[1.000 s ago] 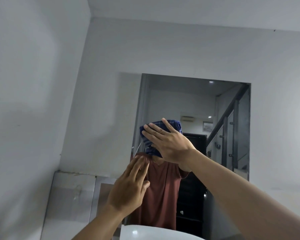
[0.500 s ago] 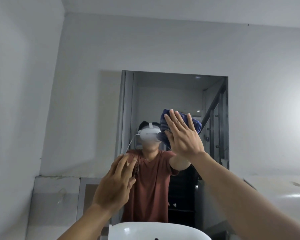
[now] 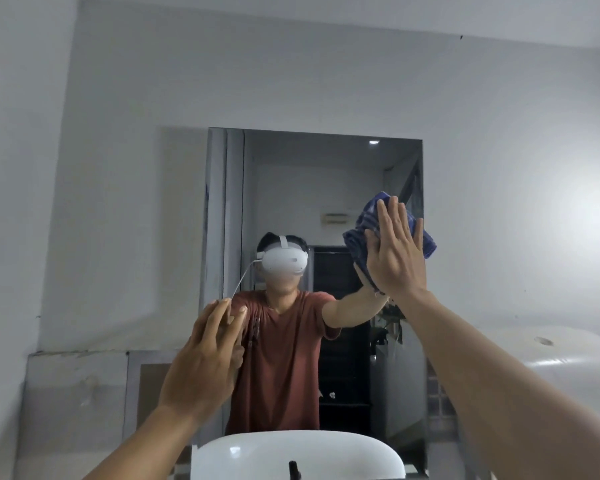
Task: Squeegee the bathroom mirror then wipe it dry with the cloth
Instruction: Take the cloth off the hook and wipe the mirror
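Now you are pressing a crumpled blue striped cloth (image 3: 362,237) flat against the right side of the frameless rectangular wall mirror (image 3: 326,174), close to its right edge and about midway up the glass. Your right hand (image 3: 394,252) is lying open over the cloth, fingers (image 3: 387,220) straight, close together and pointing upward, palm pushing the fabric onto the glass rather than gripping it; folds of the cloth are showing above, left and right of the hand. Your left hand (image 3: 201,365) is resting lower down at the left edge of the mirror, also open, fingers extended and slightly spread, holding nothing; it seems to be touching the glass, since the reflected fingertips are meeting it. Both forearms are reaching up from the near bottom of the view. Below the mirror, the rounded rim of a white ceramic basin (image 3: 298,452) is sitting at the near edge with a small dark tap (image 3: 293,471) in its middle. Grey painted wall (image 3: 136,168) is surrounding the mirror, and a white glossy curved object (image 3: 551,355) is lying to the right.
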A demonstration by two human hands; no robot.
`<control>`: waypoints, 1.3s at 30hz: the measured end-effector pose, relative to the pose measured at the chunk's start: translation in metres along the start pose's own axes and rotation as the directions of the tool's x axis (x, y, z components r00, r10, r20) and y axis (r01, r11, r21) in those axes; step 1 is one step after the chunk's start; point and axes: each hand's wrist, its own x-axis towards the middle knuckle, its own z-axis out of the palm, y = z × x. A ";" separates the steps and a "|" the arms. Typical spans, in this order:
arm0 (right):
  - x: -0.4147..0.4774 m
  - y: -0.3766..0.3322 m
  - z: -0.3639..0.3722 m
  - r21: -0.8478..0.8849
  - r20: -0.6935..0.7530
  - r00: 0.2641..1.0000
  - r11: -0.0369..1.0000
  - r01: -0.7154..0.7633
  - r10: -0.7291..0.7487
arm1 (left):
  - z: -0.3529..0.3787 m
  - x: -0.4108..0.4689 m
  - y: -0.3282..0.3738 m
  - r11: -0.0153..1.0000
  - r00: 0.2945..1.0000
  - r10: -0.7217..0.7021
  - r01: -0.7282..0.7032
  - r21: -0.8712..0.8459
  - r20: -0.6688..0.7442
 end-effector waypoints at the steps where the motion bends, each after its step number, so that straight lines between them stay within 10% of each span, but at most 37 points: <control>1: -0.001 0.004 -0.001 0.005 -0.010 1.000 1.000 -0.023 0.023 | -0.001 0.000 0.000 1.000 1.000 -0.009 0.009 -0.008 0.023; 12: -0.040 0.012 0.002 0.028 -0.024 0.972 0.972 -0.234 0.235 | -0.002 0.002 0.002 0.999 0.995 -0.027 0.030 -0.027 0.092; 39: -0.108 -0.053 0.034 -0.058 0.003 0.999 0.997 -0.044 0.044 | -0.040 0.091 -0.029 1.000 0.990 0.019 -0.018 0.004 -0.142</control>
